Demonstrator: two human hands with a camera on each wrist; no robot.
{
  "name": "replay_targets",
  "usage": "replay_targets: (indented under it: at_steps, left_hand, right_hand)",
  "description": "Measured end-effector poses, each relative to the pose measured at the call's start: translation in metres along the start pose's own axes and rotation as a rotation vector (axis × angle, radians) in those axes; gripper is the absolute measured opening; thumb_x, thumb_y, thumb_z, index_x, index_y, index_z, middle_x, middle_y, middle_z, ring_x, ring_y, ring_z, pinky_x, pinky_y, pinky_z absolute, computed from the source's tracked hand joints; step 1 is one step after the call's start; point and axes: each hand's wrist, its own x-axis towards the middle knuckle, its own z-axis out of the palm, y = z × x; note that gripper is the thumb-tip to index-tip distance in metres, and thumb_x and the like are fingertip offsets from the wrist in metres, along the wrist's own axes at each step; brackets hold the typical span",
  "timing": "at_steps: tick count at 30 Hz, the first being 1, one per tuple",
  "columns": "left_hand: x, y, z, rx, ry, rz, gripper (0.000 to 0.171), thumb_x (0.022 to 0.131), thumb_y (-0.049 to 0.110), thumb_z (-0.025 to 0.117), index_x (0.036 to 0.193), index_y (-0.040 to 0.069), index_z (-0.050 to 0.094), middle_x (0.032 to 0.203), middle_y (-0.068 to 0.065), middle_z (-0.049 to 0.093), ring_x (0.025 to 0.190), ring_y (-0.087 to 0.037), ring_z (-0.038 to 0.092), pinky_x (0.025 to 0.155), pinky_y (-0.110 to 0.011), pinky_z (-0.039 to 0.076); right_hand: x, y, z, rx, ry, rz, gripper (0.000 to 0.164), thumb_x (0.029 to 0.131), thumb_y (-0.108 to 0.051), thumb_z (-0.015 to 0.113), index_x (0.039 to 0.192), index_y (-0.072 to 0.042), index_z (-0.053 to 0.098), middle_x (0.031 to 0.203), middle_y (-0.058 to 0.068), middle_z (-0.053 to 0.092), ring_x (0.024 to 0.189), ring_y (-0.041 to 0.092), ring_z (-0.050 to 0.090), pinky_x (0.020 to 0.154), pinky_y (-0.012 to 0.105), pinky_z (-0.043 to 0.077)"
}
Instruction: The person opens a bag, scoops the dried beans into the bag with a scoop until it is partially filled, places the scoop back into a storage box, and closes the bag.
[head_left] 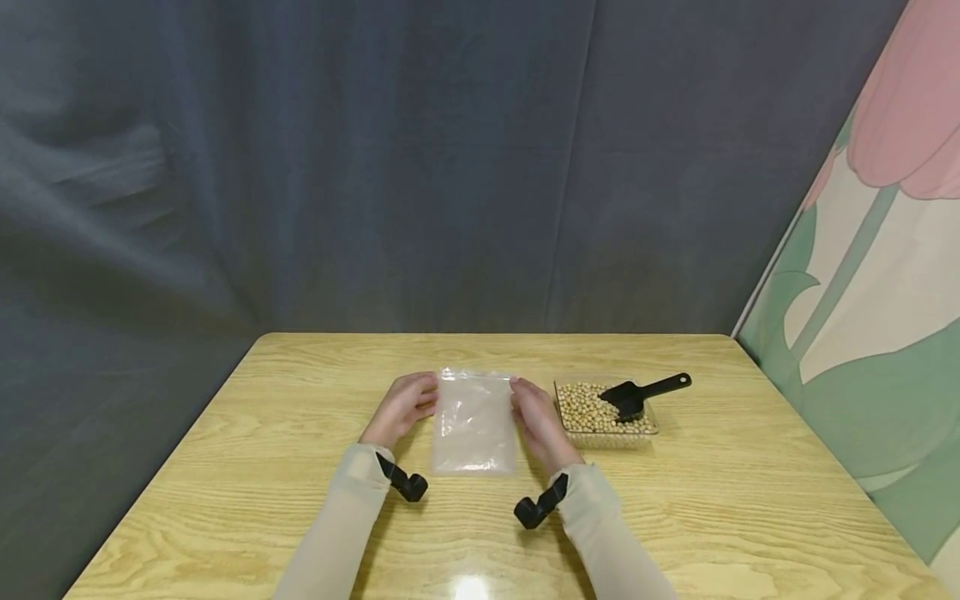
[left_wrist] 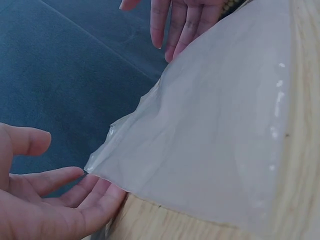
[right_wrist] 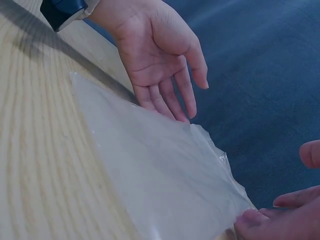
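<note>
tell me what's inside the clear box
The box holds pale round beans, with a black scoop sitting at their surface. Whatever lies directly beneath the scoop or deep in the middle of the beans is covered.

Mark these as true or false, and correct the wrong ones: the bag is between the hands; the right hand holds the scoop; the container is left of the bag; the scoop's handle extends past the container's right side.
1. The plastic bag is between the left hand and right hand. True.
2. The right hand holds the scoop. False: the black scoop rests in the beans.
3. The container is left of the bag. False: the clear container is to its right.
4. The handle extends past the container's right side. True.
</note>
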Motion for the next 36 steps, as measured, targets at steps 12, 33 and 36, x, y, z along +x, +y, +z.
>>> replay_targets:
  at_steps: [12,33,36]
  left_hand:
    - [0.002,0.003,-0.004,0.007,-0.008,0.084,0.037,0.096,0.007,0.047,0.13,-0.007,0.051,0.097,-0.006,0.059,0.083,-0.015,0.057,0.07,-0.028,0.05]
    - [-0.012,0.027,0.003,0.187,0.141,0.182,0.028,0.092,0.01,0.062,0.116,-0.003,0.064,0.106,-0.012,0.062,0.088,-0.016,0.058,0.075,-0.027,0.054]
    - [-0.016,0.031,0.006,0.206,0.155,0.203,0.026,0.091,0.009,0.064,0.114,-0.002,0.066,0.106,-0.013,0.063,0.086,-0.015,0.059,0.077,-0.026,0.054]
  right_hand:
    - [0.001,-0.001,0.005,0.027,0.039,-0.045,0.06,0.1,-0.019,0.046,0.147,0.011,0.023,0.15,0.024,0.032,0.133,0.035,0.036,0.109,0.045,0.034]
    - [-0.002,-0.01,0.012,0.04,0.037,-0.161,0.038,0.093,0.001,0.048,0.13,0.008,0.047,0.096,0.002,0.06,0.084,0.011,0.055,0.075,0.027,0.045]
    - [-0.003,-0.011,0.011,0.023,0.038,-0.168,0.032,0.091,0.003,0.051,0.122,0.009,0.049,0.089,-0.001,0.062,0.08,0.007,0.056,0.074,0.024,0.045]
